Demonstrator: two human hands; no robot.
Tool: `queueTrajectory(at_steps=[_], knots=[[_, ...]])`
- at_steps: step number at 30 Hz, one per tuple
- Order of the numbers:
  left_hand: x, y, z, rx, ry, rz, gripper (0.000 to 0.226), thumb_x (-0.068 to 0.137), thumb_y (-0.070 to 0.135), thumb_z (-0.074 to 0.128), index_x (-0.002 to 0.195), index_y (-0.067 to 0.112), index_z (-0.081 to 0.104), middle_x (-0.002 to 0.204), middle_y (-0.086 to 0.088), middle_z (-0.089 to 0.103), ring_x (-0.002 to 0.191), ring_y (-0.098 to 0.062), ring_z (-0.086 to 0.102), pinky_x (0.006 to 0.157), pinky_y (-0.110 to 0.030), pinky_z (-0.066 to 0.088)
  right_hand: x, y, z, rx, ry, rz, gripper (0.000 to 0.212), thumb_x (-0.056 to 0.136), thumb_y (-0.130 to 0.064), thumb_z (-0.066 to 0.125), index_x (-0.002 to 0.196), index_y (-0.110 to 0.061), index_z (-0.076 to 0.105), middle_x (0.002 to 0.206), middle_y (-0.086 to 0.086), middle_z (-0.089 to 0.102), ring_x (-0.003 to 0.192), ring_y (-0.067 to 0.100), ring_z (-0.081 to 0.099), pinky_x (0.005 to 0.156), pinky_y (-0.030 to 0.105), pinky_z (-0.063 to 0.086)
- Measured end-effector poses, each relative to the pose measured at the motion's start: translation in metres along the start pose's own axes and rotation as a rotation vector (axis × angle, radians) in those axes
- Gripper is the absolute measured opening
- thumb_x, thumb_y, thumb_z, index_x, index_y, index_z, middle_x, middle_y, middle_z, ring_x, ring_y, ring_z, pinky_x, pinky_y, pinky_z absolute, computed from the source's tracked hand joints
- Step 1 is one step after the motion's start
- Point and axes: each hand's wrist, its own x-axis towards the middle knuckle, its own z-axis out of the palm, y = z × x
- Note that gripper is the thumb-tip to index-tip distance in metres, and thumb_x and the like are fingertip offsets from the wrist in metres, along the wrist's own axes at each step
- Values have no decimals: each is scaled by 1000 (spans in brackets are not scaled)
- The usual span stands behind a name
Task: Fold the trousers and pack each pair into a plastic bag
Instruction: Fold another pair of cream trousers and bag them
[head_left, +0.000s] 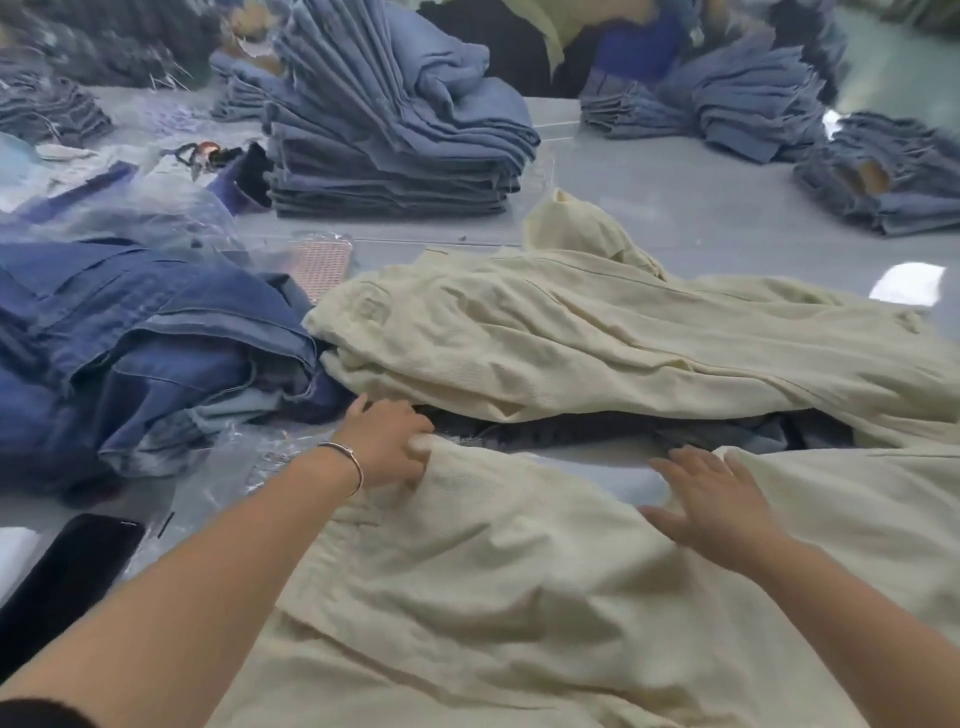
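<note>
**Two hands on one pale pair: risks at the spreading stage**

We see the cream-coloured cotton trousers (493, 597) lying rumpled and unfolded across the near part of the grey worktable (675, 208), reaching to the bottom edge of the view. The left hand (387, 441) pinches the far corner of the cloth, fingers curled around a bunched fold; a thin silver bracelet (345, 460) sits at that wrist. The right hand (711, 499) lies flat on the fabric, fingers straight and spread apart, holding nothing.

We judge folding as not yet begun. The main hazard is the second heap of cream-coloured garments (597, 338) just beyond: its edge lies near the left hand, so a pull could drag the wrong cloth along. Creases under the right palm may be locked into the fold if not smoothed. The crumpled clear plastic bags (249, 457) lie beside the left forearm, partly under the dark blue denim pile (130, 338), and may slide or tear when drawn out. The black flat phone (67, 571) near the table edge could be knocked.
</note>
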Motion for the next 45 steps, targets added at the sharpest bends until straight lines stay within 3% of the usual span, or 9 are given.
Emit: queueTrajectory(at_steps=[3,7,10,13,20,26,32,40,45], knots=[[2,-9,-7,145,64,84,29,80,40,59,108,35,55,102,9,52,108,-15,50,108,-37,23,3,9,-5,-19,16,67,71,83,-78,18,138,-37,38,142,-9,43,138,15,27,113,39,15],[-8,-28,-24,-40,228,109,15,85,31,56,99,32,53,98,8,60,79,-16,54,65,-29,35,0,26,-13,13,25,53,82,68,-90,7,118,-40,50,116,-16,60,116,13,46,93,34,25],[-18,-59,-34,-77,344,-5,9,88,29,54,97,29,55,94,5,56,85,-21,60,66,-31,41,1,33,-19,-38,38,71,49,79,-75,45,113,-41,48,111,-20,58,115,11,50,95,33,23],[-30,-81,-35,-51,425,-129,10,91,22,49,82,25,50,88,0,48,90,-28,58,69,-38,43,4,32,-31,-105,195,115,8,89,-40,55,89,-32,56,98,-9,60,106,17,55,89,34,27],[-84,-79,-52,-117,601,-158,15,86,15,60,77,15,47,81,-3,47,77,-30,49,64,-39,38,-26,38,-71,282,770,152,3,83,-3,55,85,-3,56,84,25,64,74,45,59,64,42,43],[-176,-64,-51,-19,484,-122,41,78,10,65,62,27,32,72,2,43,71,-25,46,57,-35,33,-102,55,-66,273,1007,-156,26,87,-26,51,81,-3,62,68,19,58,59,39,56,52,42,46],[-262,-39,7,222,212,-314,12,86,12,52,80,22,46,96,-4,53,92,-26,55,67,-34,40,-198,30,-19,236,895,-509,44,84,-40,50,51,-11,47,49,7,43,40,30,48,40,35,38],[-321,-19,51,151,566,-318,24,56,-18,59,69,0,53,75,-19,49,65,-37,52,44,-32,30,-285,11,35,207,876,-791,49,94,-33,42,49,-16,47,51,3,43,41,27,44,40,29,37],[-332,-15,122,240,109,-458,28,86,7,51,111,17,56,111,-8,49,107,-27,51,73,-37,48,-313,-12,89,-34,448,-771,26,48,-30,79,55,-21,56,58,-5,56,47,18,57,37,19,40]])
